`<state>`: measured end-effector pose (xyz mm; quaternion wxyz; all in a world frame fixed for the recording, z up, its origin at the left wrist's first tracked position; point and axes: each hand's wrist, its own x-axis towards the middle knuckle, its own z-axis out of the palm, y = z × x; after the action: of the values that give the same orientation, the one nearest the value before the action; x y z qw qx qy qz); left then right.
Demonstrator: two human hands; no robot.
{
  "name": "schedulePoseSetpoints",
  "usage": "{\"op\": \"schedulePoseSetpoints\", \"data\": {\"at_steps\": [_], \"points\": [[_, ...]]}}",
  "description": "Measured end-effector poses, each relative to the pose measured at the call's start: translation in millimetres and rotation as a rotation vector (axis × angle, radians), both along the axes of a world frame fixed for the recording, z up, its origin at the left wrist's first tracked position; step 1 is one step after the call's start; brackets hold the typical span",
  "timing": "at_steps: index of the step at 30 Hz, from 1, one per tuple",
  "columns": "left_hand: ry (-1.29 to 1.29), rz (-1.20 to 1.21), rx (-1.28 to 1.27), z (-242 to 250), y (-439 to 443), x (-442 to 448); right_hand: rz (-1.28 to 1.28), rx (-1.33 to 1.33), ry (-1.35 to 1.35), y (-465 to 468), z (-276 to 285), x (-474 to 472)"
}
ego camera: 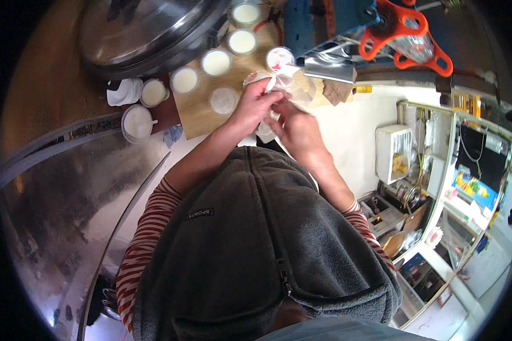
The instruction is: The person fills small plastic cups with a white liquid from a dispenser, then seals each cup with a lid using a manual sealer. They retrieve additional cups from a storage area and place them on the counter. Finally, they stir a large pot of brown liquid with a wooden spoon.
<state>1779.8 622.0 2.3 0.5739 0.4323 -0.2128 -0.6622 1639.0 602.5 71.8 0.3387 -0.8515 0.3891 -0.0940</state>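
My left hand (254, 106) and my right hand (298, 132) meet above the front edge of a wooden board (192, 117). Their fingers pinch a crumpled piece of clear plastic film (283, 80), which looks like a thin bag. Just beyond it stands a cup with red print on its top (280, 59). Another printed round top is partly hidden behind my left hand. To the left of that hand sits a round translucent cup or lid (224, 101). Several cups of white liquid, among them a near one (185, 81), run in a slanting row across the board.
A large dark pot with a shiny lid (153, 34) stands at the back left. Beside it are stacked white lids (123, 91) and a cup with a spoon-like stick (137, 123). A blue machine with an orange-red handle (392, 30) and silver film (330, 70) stands back right.
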Motion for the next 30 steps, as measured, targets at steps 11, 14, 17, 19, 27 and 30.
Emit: {"op": "schedulePoseSetpoints", "data": {"at_steps": [11, 14, 17, 19, 27, 30], "points": [[-0.147, -0.322, -0.179, 39, 9, 11, -0.015, 0.798, -0.488, -80, -33, -79], [-0.638, -0.104, -0.129, 42, 10, -2, -0.061, 0.749, -0.511, -82, -33, -83], [-1.218, 0.367, -0.229, 43, 30, -28, -0.143, 0.650, -0.530, -72, -28, -75], [-0.793, 0.141, -0.027, 40, 46, -45, -0.183, 0.656, -0.508, -53, -32, -67], [0.513, 0.385, 0.238, 3, 53, -69, -0.484, 0.950, -0.873, -47, -90, -94], [0.481, 0.476, 0.175, -11, 47, -76, -0.670, 1.031, -0.773, -58, -95, -107]]}}
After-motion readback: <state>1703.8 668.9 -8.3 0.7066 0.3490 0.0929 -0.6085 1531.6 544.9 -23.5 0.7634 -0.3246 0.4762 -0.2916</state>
